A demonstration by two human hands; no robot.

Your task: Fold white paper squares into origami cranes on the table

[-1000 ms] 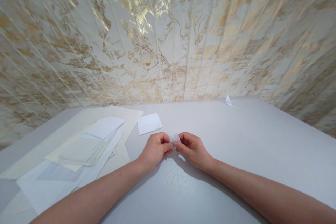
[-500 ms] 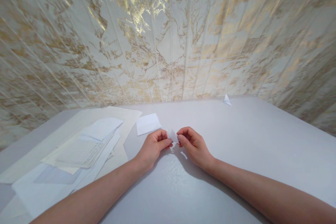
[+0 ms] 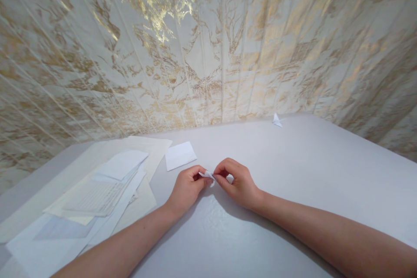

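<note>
Between my hands, just above the table, is a small folded piece of white paper (image 3: 208,176). My left hand (image 3: 186,188) pinches its left side between thumb and fingers. From the other side, my right hand (image 3: 239,182) grips the paper's edge with thumb and forefinger. Part of the paper is hidden by the fingers, so its full folded shape does not show. A flat white paper square (image 3: 180,155) lies just beyond my left hand.
At the left, loose papers (image 3: 107,191) lie in an overlapping pile, some with writing. A small folded white paper figure (image 3: 276,120) stands near the table's back edge. Behind the pale table (image 3: 309,173) rises a gold-patterned wall (image 3: 208,52).
The small paper has turned and now shows narrower between my fingers. My right thumb and forefinger have closed in a pinch nearer my left hand. The view has tilted slightly.
</note>
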